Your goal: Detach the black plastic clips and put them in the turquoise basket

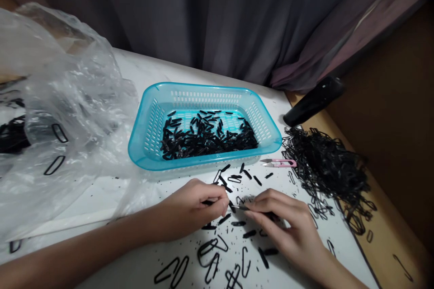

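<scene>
My left hand [193,205] is closed in a pinch on a small black piece just in front of the turquoise basket [149,140]. My right hand [288,226] is closed round a thin pointed tool whose tip [237,207] meets the left fingertips. Several short black pieces [208,137] lie heaped inside the basket. More black pieces and black loops [217,246] are scattered on the white table [101,198] under and around both hands.
A crumpled clear plastic bag [61,113] with black loops covers the left of the table. A large tangle of black loops [328,167] lies at the right, with pink snips [280,162] beside it and a black handle-like object [313,99] behind. A dark curtain hangs at the back.
</scene>
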The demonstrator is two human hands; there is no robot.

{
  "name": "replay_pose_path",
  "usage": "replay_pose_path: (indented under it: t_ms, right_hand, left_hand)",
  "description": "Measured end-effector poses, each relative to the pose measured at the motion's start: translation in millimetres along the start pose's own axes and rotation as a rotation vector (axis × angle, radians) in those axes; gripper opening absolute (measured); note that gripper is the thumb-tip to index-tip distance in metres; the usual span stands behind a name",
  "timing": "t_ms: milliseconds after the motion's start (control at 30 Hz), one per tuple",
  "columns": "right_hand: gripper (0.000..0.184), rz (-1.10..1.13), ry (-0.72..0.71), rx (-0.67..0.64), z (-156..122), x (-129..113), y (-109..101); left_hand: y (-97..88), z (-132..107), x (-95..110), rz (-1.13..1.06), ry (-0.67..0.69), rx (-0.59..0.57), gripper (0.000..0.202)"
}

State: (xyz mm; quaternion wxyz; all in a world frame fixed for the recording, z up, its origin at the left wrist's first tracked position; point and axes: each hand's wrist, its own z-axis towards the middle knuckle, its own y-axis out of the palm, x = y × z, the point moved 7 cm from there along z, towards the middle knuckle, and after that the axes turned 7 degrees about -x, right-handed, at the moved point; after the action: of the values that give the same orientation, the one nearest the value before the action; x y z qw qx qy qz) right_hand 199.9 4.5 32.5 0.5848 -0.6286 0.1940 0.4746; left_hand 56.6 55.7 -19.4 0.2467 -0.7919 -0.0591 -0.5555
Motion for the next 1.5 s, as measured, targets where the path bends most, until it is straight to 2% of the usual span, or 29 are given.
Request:
replay_pose_path:
  t_ms: [200, 333, 500, 1033, 1167, 1333, 1500]
  right_hand:
    - [0.018, 0.066, -0.067, -0.029, -1.3, -15.2, -1.1]
    - [0.020, -0.070, -0.041, -0.006, -3.9, -10.7, -8.5]
    - [0.018, -0.200, -0.058, -0.028, -4.1, -8.3, -6.8]
    - [0.020, -0.205, -0.024, -0.016, -6.0, -6.5, -3.9]
    - [0.021, -0.173, -0.007, -0.021, -5.1, -3.8, -2.7]
    - [0.023, -0.067, 0.034, -0.033, -3.8, 0.6, -1.8]
    - [0.012, 0.045, 0.117, 0.005, -3.1, 9.4, -1.1]
  left_hand:
    - [-1.0, 0.5, -0.3, 0.023, -0.011, 0.024, 0.024]
    - [-3.0, -0.3, 0.7, -0.033, -0.003, 0.013, 0.027]
    - [-4.7, -0.9, 2.0, -0.041, 0.002, 0.023, 0.029]
    - [-4.5, 0.6, 1.3, -0.041, 0.006, 0.039, 0.025]
    - [-3.0, 0.6, 3.7, -0.009, 0.024, 0.006, 0.025]
    - [-3.0, -1.3, 4.6, 0.003, 0.064, 0.017, 0.026]
    - [-3.4, -0.3, 4.2, -0.027, 0.050, 0.006, 0.024]
